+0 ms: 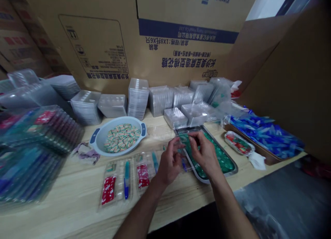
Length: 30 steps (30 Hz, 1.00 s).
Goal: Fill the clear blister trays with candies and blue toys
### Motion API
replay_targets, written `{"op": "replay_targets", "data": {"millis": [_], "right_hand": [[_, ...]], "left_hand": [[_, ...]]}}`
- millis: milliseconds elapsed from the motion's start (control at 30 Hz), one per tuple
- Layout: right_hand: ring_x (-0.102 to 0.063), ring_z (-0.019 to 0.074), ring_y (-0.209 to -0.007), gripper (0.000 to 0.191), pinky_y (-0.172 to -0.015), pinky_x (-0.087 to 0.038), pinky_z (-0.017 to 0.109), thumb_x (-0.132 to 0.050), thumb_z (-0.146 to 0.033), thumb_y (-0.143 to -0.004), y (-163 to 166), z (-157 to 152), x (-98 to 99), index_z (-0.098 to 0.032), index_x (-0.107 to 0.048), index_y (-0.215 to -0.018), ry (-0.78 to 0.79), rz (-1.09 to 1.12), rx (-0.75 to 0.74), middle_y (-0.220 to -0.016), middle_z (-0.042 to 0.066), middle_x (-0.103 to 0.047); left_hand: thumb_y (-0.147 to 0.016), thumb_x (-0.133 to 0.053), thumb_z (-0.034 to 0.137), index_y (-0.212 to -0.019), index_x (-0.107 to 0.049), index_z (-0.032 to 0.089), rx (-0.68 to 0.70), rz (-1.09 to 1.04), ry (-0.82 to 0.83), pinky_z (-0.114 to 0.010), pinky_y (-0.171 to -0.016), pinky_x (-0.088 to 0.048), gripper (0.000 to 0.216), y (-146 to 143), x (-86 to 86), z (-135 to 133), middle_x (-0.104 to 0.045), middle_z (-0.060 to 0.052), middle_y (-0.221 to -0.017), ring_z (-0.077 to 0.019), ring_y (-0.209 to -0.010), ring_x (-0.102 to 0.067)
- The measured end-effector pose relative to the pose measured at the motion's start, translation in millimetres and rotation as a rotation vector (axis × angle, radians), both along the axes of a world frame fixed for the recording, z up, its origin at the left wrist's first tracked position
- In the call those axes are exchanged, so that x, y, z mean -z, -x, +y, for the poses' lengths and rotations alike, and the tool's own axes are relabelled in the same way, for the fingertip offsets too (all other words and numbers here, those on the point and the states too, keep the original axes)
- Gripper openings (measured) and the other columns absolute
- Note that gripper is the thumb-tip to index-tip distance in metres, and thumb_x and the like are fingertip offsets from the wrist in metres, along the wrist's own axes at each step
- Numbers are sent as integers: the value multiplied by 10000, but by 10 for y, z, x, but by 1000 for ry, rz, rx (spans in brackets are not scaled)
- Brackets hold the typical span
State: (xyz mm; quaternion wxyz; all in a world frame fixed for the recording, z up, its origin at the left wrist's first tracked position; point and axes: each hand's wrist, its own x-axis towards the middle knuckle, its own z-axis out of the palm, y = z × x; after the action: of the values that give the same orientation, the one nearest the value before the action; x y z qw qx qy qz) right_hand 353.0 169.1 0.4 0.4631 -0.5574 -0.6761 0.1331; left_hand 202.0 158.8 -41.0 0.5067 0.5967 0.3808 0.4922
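My left hand (169,161), fingers curled, is at the near left edge of a metal tray (234,166) of glossy green pieces (219,154). Over that tray, my right hand (205,152) has its thumb and forefinger pinched together. Whatever lies between the fingertips is too small or too clear to make out. Left of my hands, clear plastic blister trays (119,196) lie in a row. Their compartments hold red patterned packets (108,190), blue pen-shaped tubes (126,180) and small striped pieces (111,168). My left hand partly hides the row's right end.
A light-blue basin (97,142) holds striped pieces. Filled trays (46,135) are piled at the left; stacks of clear trays (138,97) line a large carton (144,65). At right are a foil dish (240,144) and a box of blue tubes (266,135).
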Motion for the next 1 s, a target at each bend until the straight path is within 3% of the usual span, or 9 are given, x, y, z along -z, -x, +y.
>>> {"op": "replay_targets", "data": {"millis": [267,433,533,700,900,1000], "right_hand": [[-622,196,-757,202,-688,-471,302,-454,-364,-983,9,45,48,-214,-582,-1026,34,35,-97,-838,34,-663],[-623,244,-822,181,-747,-452,362,-423,-286,-974,140,15,55,-192,-578,-978,-12,-228,48,-888,90,-652],[-626,271,-899,204,-786,-465,391,-423,-257,-960,211,-13,83,-172,-586,-1047,-44,-263,69,-969,131,-661],[-649,229,-870,298,-771,-499,348,-432,-245,-954,201,-36,119,-170,-535,-1224,-59,-109,-27,-1008,113,-676],[-636,225,-800,167,-728,-467,335,-422,-244,-959,255,17,129,-183,-558,-1033,-3,-138,41,-904,91,-670],[-628,231,-831,181,-757,-463,342,-393,-213,-961,337,59,144,-181,-569,-985,-17,-175,45,-899,97,-663]], "left_hand": [[-888,-521,159,-1431,-412,244,-3,-7,-7,-317,-783,-576,560,-14,62,11,-658,-130,-1287,-162,-837,-705],[-858,-537,123,-1458,-411,254,17,95,-54,-330,-811,-563,627,-13,53,-7,-667,-122,-1301,-218,-1007,-704],[-875,-531,125,-1437,-424,239,-5,8,-42,-357,-914,-539,583,-23,49,-1,-657,-131,-1314,-236,-1145,-663],[-933,-490,162,-1413,-417,232,25,-161,55,-352,-921,-528,490,-14,45,24,-628,-135,-1340,-223,-1147,-652],[-928,-490,138,-1400,-447,224,18,-139,-16,-383,-1069,-447,482,27,103,56,-609,-106,-1370,-219,-1264,-577],[-921,-518,157,-1393,-473,224,5,-121,-21,-381,-1049,-458,480,48,96,75,-631,-97,-1347,-224,-1231,-601]]}}
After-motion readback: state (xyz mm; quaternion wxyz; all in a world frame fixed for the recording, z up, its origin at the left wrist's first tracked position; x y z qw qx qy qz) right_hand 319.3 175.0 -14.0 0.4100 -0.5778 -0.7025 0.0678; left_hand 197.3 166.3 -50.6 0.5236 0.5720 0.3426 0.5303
